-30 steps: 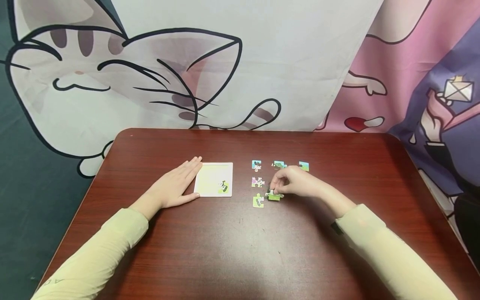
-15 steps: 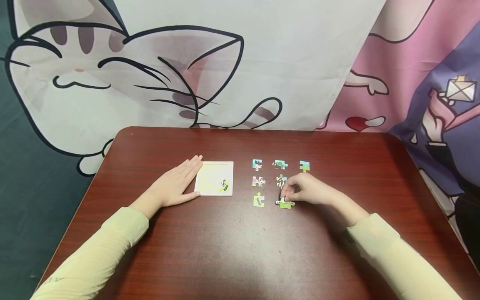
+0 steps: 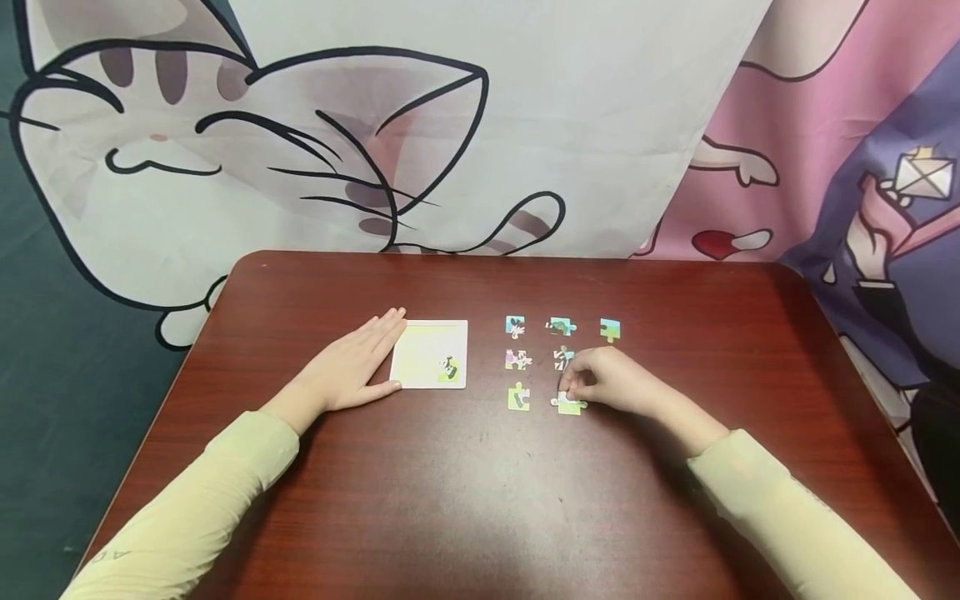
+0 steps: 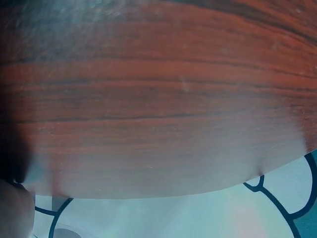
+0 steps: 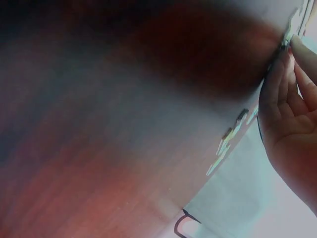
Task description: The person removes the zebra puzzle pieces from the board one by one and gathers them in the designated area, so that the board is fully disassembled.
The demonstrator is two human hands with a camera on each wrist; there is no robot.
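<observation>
My left hand (image 3: 341, 362) lies flat on the table, fingers straight, along the left edge of a pale square puzzle board (image 3: 429, 346) with a small panda picture at its lower right. In the head view, my right hand (image 3: 611, 379) pinches the upper edge of a green and white jigsaw piece (image 3: 570, 407) low at the tabletop. The right wrist view shows that hand (image 5: 290, 116) from the side, thumb and fingertips together at the piece. Just beyond the fingers is another jigsaw piece (image 3: 562, 357), partly covered. To the left lies a green jigsaw piece (image 3: 518, 397).
More jigsaw pieces lie in rows: one with pink and white (image 3: 517, 359), a blue one (image 3: 515, 326), one with green and blue (image 3: 562, 326) and a blue-green one (image 3: 611, 329). The brown table (image 3: 450, 500) ends at a cat-print cloth (image 3: 585, 108).
My right hand has moved right and slightly toward me with the pinched jigsaw piece, then lowered it to the table below the middle row. The left hand stays on the board's edge.
</observation>
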